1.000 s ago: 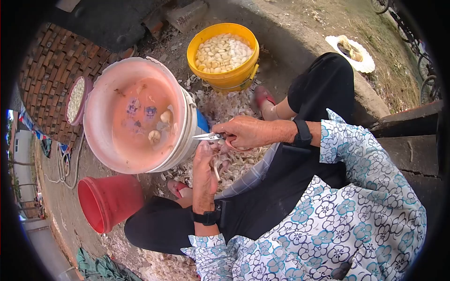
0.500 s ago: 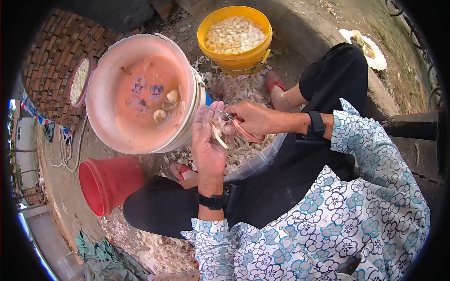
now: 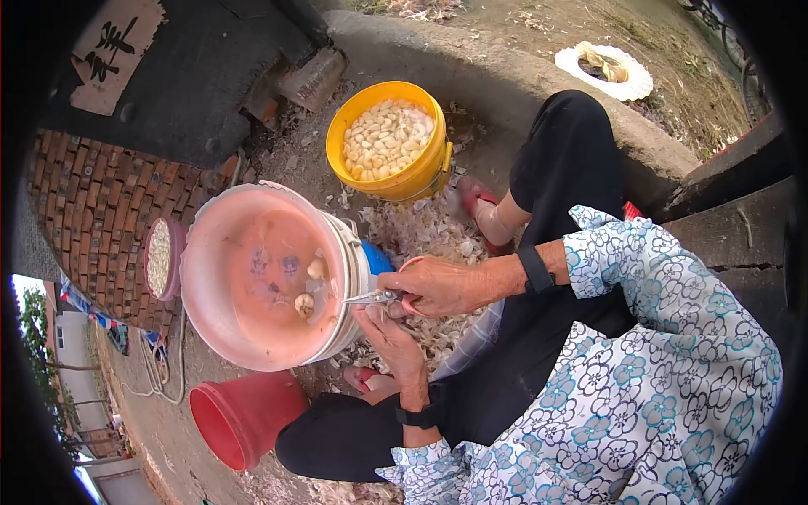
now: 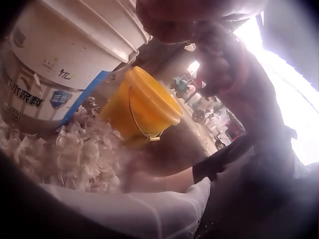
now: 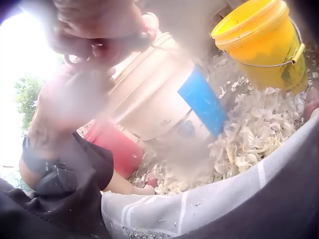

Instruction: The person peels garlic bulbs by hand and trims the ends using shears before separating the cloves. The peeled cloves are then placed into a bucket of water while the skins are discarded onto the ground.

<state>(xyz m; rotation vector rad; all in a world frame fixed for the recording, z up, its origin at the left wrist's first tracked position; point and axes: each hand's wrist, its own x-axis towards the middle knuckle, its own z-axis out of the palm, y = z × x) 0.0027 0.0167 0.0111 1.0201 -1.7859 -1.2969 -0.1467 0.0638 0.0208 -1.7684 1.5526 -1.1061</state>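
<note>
My right hand (image 3: 442,286) grips metal scissors (image 3: 374,297) by their pinkish handles, blades pointing left toward the pale tub (image 3: 202,311). Just below the blades is my left hand (image 3: 396,349), its back turned up and its fingers bent in around garlic that is mostly hidden. In the right wrist view my left hand (image 5: 70,104) is blurred beneath my right hand (image 5: 99,20). Inside the tub, two garlic bulbs (image 3: 304,304) lie in shallow pinkish water.
A yellow bucket (image 3: 421,177) of peeled cloves stands beyond the hands, and a red bucket (image 3: 252,417) lies tilted at lower left. Garlic skins (image 3: 417,231) cover the ground between the feet. A bowl of white pieces (image 3: 159,257) sits left of the tub; a concrete ledge (image 3: 480,63) runs behind.
My left hand has turned from palm up to back up, its fingers bending in, and the garlic is now hidden. The scissors have come away from the left palm to above the fingertips.
</note>
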